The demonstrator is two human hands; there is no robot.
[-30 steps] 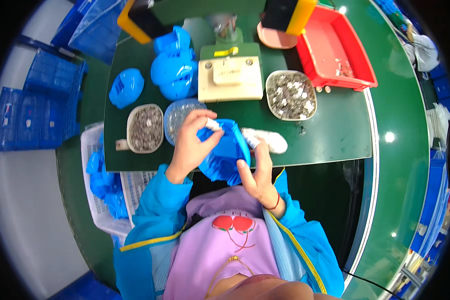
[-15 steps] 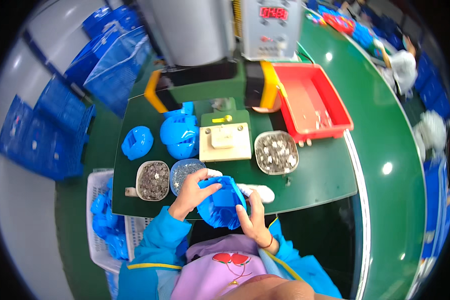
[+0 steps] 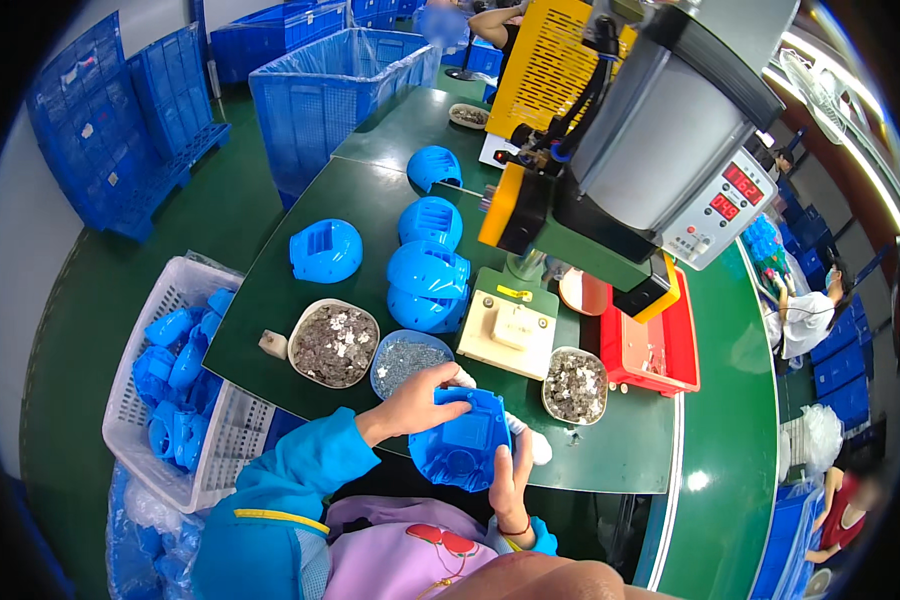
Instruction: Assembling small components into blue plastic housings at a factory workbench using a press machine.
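Note:
A blue plastic shell (image 3: pixel 462 441), hollow side up, is held in front of me at the table's near edge. My left hand (image 3: pixel 417 407) grips its left rim, thumb inside and fingers outside. On the right rim, my right hand (image 3: pixel 511 478) is closed around the wall. White coverings show on fingers beyond the shell. Past it stand a blue bowl of small clear-grey bits (image 3: pixel 406 362) and a cream fixture block (image 3: pixel 508 330). Stacked blue domed shells (image 3: pixel 427 285) stand left of the block, with another blue shell (image 3: pixel 327 251) farther left.
A press machine (image 3: pixel 660 130) with yellow-edged guards overhangs the table. Two tubs of grey screws and white bits, a left tub (image 3: pixel 334 343) and a right tub (image 3: pixel 575 385), flank the block. A red bin (image 3: pixel 660 345) stands at right; a white crate (image 3: pixel 175 380) of blue parts at lower left.
My view has swung left and up, so the press appears tilted and farther right. Both hands still hold the blue shell, whose inside now faces me more.

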